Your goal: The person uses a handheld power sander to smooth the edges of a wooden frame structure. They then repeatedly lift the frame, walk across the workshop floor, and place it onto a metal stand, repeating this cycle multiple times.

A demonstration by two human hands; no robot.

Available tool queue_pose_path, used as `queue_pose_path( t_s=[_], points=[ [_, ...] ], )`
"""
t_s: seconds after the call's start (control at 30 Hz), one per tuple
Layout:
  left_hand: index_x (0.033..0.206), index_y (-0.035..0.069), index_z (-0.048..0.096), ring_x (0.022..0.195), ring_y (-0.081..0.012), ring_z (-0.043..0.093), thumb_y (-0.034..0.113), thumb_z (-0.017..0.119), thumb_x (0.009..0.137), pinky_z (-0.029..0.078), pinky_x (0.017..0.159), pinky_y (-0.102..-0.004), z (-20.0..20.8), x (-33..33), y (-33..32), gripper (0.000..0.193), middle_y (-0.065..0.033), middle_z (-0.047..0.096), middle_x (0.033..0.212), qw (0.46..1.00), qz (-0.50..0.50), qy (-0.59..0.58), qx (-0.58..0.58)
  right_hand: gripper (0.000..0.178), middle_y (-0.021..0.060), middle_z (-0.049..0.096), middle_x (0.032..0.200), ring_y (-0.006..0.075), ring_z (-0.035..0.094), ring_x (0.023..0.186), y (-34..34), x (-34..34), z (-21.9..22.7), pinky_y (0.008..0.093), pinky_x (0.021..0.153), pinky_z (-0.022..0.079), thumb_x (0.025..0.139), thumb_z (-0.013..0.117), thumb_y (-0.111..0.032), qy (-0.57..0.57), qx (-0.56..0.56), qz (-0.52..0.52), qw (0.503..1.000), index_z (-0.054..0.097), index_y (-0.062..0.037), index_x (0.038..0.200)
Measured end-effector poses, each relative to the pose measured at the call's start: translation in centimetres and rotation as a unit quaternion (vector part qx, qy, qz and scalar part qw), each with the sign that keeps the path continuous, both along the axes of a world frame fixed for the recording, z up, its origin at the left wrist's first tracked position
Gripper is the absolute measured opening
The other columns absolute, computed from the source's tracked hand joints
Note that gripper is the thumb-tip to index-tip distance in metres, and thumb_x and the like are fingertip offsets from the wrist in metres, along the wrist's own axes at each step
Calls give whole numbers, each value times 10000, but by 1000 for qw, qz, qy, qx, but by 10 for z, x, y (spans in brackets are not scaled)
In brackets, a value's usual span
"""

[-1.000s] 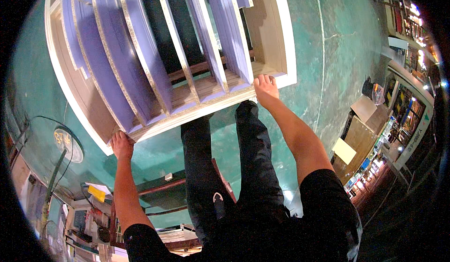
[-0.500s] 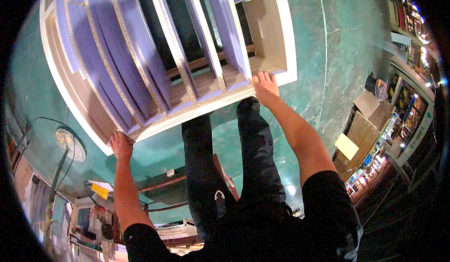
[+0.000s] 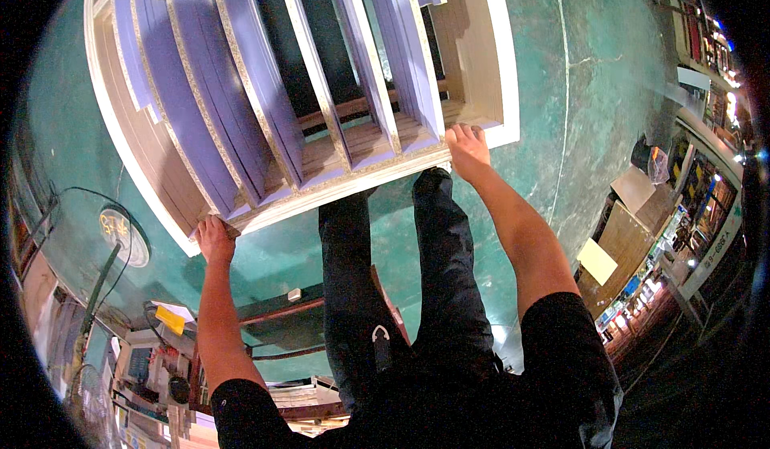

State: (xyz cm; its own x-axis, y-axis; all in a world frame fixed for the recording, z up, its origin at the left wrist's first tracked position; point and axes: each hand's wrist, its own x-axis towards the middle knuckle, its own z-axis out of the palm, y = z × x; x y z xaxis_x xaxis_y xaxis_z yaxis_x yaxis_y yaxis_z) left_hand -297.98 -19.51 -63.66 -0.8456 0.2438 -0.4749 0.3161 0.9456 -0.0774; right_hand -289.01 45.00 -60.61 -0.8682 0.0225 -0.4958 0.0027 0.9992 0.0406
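A large wooden box-like frame (image 3: 337, 190), pale at its edges, spans the upper left part of the view in front of my legs. Several purple-faced boards (image 3: 196, 88) with speckled edges stand in it side by side, with gaps between them. At the near left corner, my left hand (image 3: 216, 240) is closed over the frame's edge. My right hand (image 3: 468, 150) grips the same near edge close to its right corner. Both arms reach forward almost straight. The undersides of the fingers and the far end of the frame are out of sight.
The floor (image 3: 537, 64) is worn green with a pale line. At left lie a round disc (image 3: 128, 240) with yellow marks and a dark cable. To the right are a yellow sheet (image 3: 597, 261), a brown board (image 3: 614, 236) and a bag (image 3: 658, 165). Reddish bars (image 3: 285, 312) lie behind my legs.
The frame, its boards and both my hands sit slightly farther right in the picture, as does most of the floor scene. My grip on the edge looks the same.
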Motion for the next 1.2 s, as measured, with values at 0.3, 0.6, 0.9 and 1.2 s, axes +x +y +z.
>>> queue_pose_path(
  t_s=[0.3,0.6,0.9,1.2],
  points=[
    [1139,51,580,1169,-329,544,205,719,828,416,1063,-481,1,-16,14,374,-121,596,1161,996,20,-63,-51,193,91,617,1201,270,557,1263,8,7,-6,516,1090,388,926,550,-137,-10,28,-3,1000,584,-100,1112],
    [1534,-26,360,1468,-403,365,425,844,789,349,1199,-486,42,34,99,997,-250,401,1570,968,241,-60,-26,810,175,313,1643,358,329,1486,-84,38,44,583,1219,213,942,567,-224,-33,50,-201,978,194,-94,1649],
    [880,88,723,838,-330,700,119,690,765,548,778,-431,120,187,317,124,-133,750,896,899,-50,-262,346,439,133,741,1060,282,712,966,-138,254,176,412,871,546,878,749,-300,-172,-541,-133,813,646,-50,1223],
    [856,122,760,797,-324,714,295,695,845,566,728,-456,185,378,509,185,-140,747,847,893,-25,-251,373,201,80,701,953,193,666,893,150,625,228,340,817,536,921,694,-139,104,-484,-507,705,641,-32,1082]
  ],
)
